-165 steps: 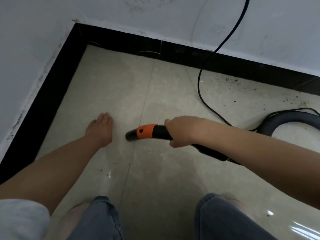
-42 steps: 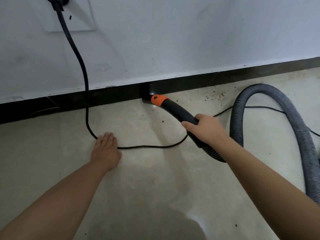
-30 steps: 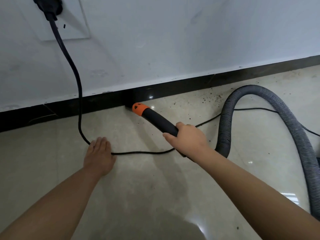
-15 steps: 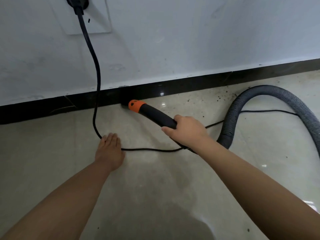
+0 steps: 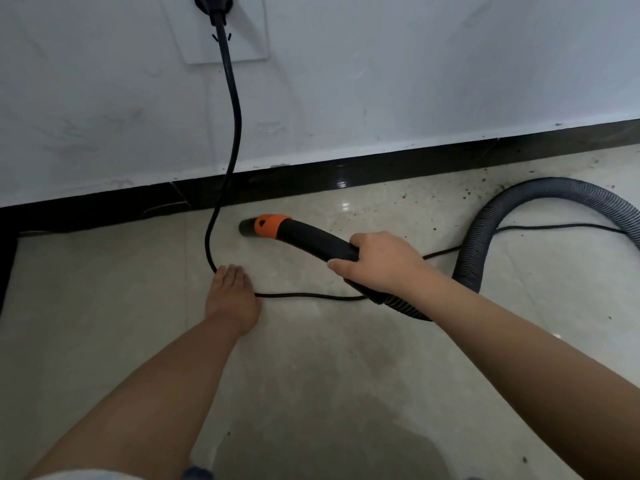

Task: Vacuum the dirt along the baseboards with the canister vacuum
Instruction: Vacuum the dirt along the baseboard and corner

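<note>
Black vacuum handle (image 5: 313, 239) is gripped by the right hand (image 5: 379, 259); the left hand (image 5: 231, 296) is laid flat on the floor (image 5: 104, 306), nozzle (image 5: 247, 227) just short of the baseboard (image 5: 381, 169)

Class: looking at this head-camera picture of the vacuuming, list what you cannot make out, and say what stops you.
- Canister: out of frame; the hose leaves the right edge.
- Plug: cut off by the top edge.
- Power cord: part hidden under the left hand.
- Nozzle opening: faces away.
- Dirt specks: too small to identify.
</note>
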